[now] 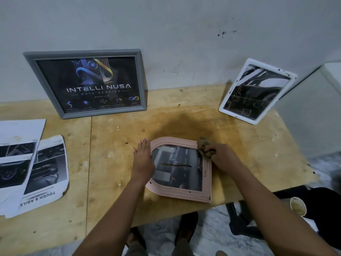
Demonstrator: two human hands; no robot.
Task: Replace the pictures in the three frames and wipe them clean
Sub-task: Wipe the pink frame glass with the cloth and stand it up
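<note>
A pink arched frame (206, 182) lies flat near the table's front edge with a dark car picture in it and a brown streak across the glass. My left hand (143, 159) rests flat, fingers apart, on the frame's left side. My right hand (224, 157) grips a crumpled brown cloth (203, 146) on the frame's upper right corner. A grey frame (86, 82) with a dark "INTELLI NUSA" poster leans on the wall at the back left. A white frame (257, 91) with a dark car picture leans at the back right.
Loose printed pictures (33, 170) lie overlapped on the wooden table (114, 141) at the left. A used paper cup (298, 206) sits on a dark stool below the table's right end. The wall runs close behind the frames.
</note>
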